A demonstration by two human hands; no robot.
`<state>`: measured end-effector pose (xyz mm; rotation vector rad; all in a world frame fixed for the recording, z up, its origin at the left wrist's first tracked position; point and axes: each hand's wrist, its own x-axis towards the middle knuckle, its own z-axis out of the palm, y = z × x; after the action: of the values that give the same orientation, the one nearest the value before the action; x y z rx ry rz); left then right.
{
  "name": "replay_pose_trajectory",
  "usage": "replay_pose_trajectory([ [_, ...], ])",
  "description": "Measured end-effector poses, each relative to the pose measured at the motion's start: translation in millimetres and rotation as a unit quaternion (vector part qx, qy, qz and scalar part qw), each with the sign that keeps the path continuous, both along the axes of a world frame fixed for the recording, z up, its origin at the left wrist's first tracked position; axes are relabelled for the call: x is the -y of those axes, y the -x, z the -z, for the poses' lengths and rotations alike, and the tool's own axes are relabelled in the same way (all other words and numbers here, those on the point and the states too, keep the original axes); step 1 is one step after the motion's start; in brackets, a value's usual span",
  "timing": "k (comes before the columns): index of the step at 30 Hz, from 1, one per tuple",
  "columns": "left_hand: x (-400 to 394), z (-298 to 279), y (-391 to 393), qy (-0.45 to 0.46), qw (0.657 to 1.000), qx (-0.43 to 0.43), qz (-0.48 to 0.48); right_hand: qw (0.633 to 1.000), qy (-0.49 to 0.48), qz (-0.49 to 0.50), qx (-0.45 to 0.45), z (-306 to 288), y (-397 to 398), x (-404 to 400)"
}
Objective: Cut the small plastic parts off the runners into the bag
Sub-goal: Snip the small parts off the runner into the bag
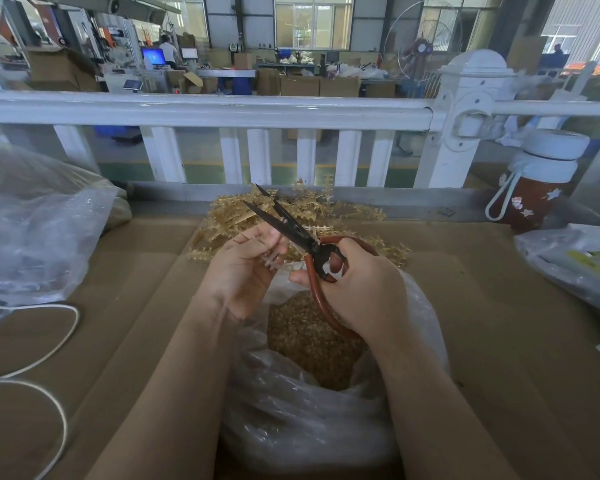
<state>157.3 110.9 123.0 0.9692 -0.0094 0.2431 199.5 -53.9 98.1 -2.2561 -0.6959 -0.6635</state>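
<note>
My left hand [245, 268] pinches a thin clear runner [272, 260] with small parts along it, held over the open clear bag [291, 420]. My right hand [361, 289] grips the red looped handles of the black scissors [284, 221], whose blades stand apart and point up and away to the left. The runner lies close to the base of the blades. Amber cut parts [312, 337] fill the bag below both hands. A pile of amber runners [302, 213] lies on the cardboard behind the hands.
Brown cardboard [499, 323] covers the table. A large crumpled plastic bag [32, 230] sits at the left, with a white cord [49, 344] below it. A red bottle with a white lid [537, 181] and another bag [575, 261] stand at the right. A white railing [222, 110] runs behind.
</note>
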Motion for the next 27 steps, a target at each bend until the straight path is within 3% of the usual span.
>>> replay_pose_trajectory([
  [27,-3.7,4.1,-3.2,-0.001,1.000,-0.006,0.005,0.999,0.020,-0.008,-0.033,2.0,-3.6,0.9],
])
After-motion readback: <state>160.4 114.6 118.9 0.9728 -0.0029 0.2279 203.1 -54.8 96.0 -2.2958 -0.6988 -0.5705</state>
